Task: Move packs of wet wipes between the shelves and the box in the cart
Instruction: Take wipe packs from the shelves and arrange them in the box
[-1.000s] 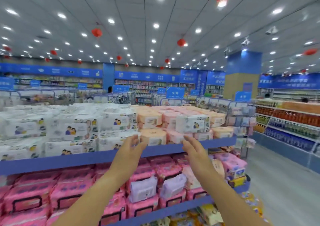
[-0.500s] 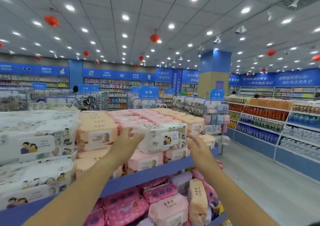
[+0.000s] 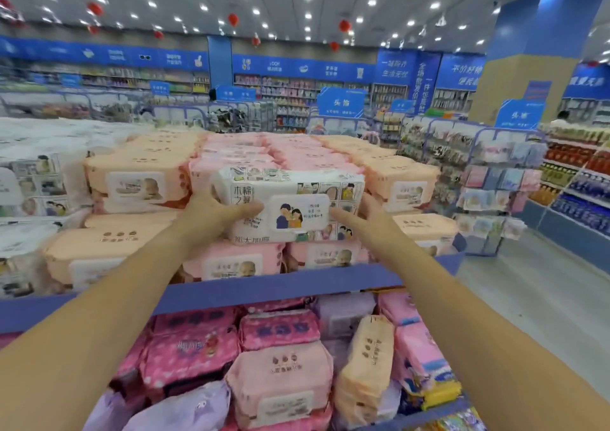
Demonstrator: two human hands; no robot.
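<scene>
A: What is far over on the left?
B: White packs (image 3: 29, 183) are piled on the top shelf (image 3: 280, 288). Right beside them are orange packs (image 3: 135, 183).

A: What is the left hand doing?
B: The left hand (image 3: 211, 212) holds the left end of the white pack of wet wipes (image 3: 290, 206). Its thumb lies across the front. Its other fingers are hidden behind the pack.

A: Where is that pack?
B: It is in the middle of the top shelf, just on top of the pink packs (image 3: 231, 262). Its label faces us and has a drawing of people on it.

A: And the right hand?
B: The right hand (image 3: 369, 219) holds the right end. Its thumb points along the front, toward the label. Its fingers maybe curl round the back, but the pack hides them.

A: What is lower down?
B: Dark pink packs (image 3: 191, 348) lie on the shelf below.

A: And far right?
B: A rack of little things (image 3: 495, 183) is there, then shelves of drinks (image 3: 581, 179) across the aisle.
</scene>
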